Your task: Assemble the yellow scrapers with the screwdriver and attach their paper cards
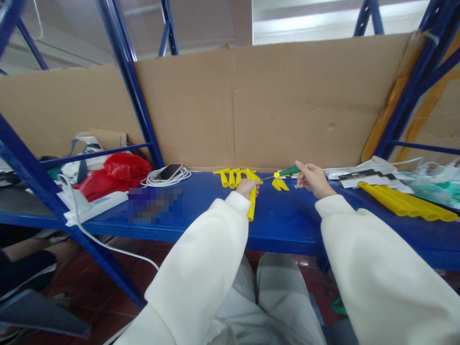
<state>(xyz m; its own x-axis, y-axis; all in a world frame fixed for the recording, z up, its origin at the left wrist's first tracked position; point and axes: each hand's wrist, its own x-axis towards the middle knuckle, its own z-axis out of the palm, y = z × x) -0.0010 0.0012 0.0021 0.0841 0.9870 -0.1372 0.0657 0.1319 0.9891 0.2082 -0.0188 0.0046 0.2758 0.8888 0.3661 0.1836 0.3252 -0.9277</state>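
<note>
My left hand is closed around a yellow tube, which points down toward the front of the blue shelf. In my right hand, the fingers grip the end of a screwdriver with a green handle. Its thin metal shaft runs left to the top of the yellow tube by my left hand; whether the tip touches it I cannot tell. Small yellow pieces lie below the shaft. Left of my left hand, several yellow T-shaped tube parts stand in a row. Small shiny bits lie by my right fingers.
Several long yellow tubes lie at the right beside papers and plastic bags. On the left are a phone on a coiled white cable, a white power strip and a red bag. Cardboard backs the blue shelf.
</note>
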